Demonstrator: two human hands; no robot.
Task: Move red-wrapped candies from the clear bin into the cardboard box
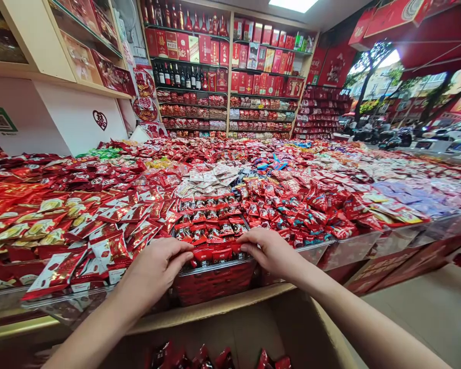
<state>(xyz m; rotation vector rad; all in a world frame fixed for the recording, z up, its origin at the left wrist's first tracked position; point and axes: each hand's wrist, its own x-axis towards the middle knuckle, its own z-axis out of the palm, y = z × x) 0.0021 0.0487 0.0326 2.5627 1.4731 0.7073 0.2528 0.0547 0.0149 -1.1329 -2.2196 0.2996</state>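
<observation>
In the head view, a row of small red candy packets (222, 254) lies along the front edge of a clear plastic bin (215, 282). At the row's left end my left hand (163, 261) is closed, thumb and fingertips pinching a packet. My right hand (267, 251) pinches the packet at the right end in the same way. Behind them, more red-and-black packets (213, 215) stand in neat rows. Just below the bin is an open cardboard box (223, 309) with several loose red packets (203, 357) at its bottom.
White-and-red packets (109, 251) heap up on the left, red twisted-end candies (280, 210) on the right. White packets (207, 179) lie behind the rows. Shelves of boxes and bottles (192, 77) line the back wall. Tiled floor (415, 302) shows at right.
</observation>
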